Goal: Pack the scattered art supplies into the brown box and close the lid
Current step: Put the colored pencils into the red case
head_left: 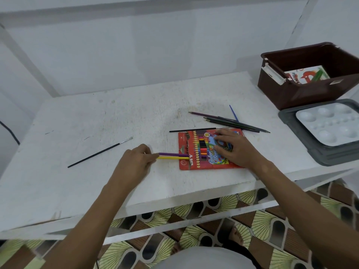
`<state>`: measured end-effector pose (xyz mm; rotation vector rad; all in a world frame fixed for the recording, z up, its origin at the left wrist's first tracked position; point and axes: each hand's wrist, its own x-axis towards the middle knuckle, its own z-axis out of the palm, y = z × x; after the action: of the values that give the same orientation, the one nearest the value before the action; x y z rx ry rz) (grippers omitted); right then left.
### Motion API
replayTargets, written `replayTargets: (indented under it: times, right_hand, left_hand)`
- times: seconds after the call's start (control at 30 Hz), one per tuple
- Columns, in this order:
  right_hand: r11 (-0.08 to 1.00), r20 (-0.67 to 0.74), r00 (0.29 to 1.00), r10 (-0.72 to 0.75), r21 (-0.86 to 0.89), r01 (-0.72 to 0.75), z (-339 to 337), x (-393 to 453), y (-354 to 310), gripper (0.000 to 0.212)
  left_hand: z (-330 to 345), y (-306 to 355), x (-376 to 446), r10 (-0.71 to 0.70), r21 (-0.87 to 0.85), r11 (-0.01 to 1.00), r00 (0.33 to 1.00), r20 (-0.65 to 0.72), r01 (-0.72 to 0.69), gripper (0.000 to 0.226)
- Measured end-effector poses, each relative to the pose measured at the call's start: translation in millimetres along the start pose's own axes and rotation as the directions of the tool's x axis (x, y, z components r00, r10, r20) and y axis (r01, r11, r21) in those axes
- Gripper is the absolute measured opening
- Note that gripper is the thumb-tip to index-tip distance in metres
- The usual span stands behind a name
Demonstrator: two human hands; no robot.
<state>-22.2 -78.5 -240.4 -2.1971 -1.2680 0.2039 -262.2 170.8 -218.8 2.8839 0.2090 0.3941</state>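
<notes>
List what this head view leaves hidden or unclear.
- Brown box: right side cut by the frame edge; its near wall hides most of the contents besides the pastels pack.
- Palette and grey lid: right parts cut off.
- Pencil pack: right hand covers its right part.
- Left hand: hides the ends of the purple pencil and yellow pencil.

On the table (pixel 97 113) we find the pencil pack (pixel 206 152) near the front edge, loose pencils (pixel 233 122) behind it, one paintbrush (pixel 99 152) to its left, the box (pixel 310 88) at the back right corner, and the palette (pixel 330 123) resting on the lid (pixel 291 123) before the box.
</notes>
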Motion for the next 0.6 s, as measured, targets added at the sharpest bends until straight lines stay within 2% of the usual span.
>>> replayTargets:
  times: [0.17, 0.3, 0.37, 0.43, 0.5, 0.6]
  right_hand:
    - [1.000, 0.019, 1.000, 0.017, 0.004, -0.017, -0.9, -0.1, -0.3, 0.048]
    - [1.000, 0.008, 1.000, 0.014, 0.010, -0.014, -2.1, -0.4, -3.7, 0.045]
    - [1.000, 0.012, 1.000, 0.015, 0.013, -0.015, -2.6, -0.4, -4.8, 0.045]
    - [1.000, 0.009, 1.000, 0.013, 0.011, -0.013, -2.5, -0.1, -5.4, 0.045]
    - [1.000, 0.004, 1.000, 0.016, 0.012, -0.016, -2.5, -0.2, -5.5, 0.044]
    - [1.000, 0.002, 1.000, 0.021, 0.019, -0.021, -2.3, -1.2, -5.3, 0.045]
  left_hand:
    - [5.6, 32.9, 21.3, 0.047, 0.020, 0.999, 0.997, 0.053, -0.048, 0.022]
    - [16.3, 48.8, 37.0, 0.012, 0.030, 0.999, 0.999, 0.053, -0.014, 0.029]
    - [20.9, 51.4, 40.6, -0.036, -0.053, 0.998, 0.996, 0.078, 0.040, 0.029]
    - [20.2, 51.6, 41.7, -0.095, -0.149, 0.982, 0.987, 0.131, 0.115, 0.038]
    - [15.8, 46.9, 41.5, -0.163, -0.149, 0.970, 0.968, 0.190, 0.193, 0.049]
    - [10.4, 37.1, 39.0, -0.210, -0.152, 0.956, 0.949, 0.237, 0.249, 0.044]
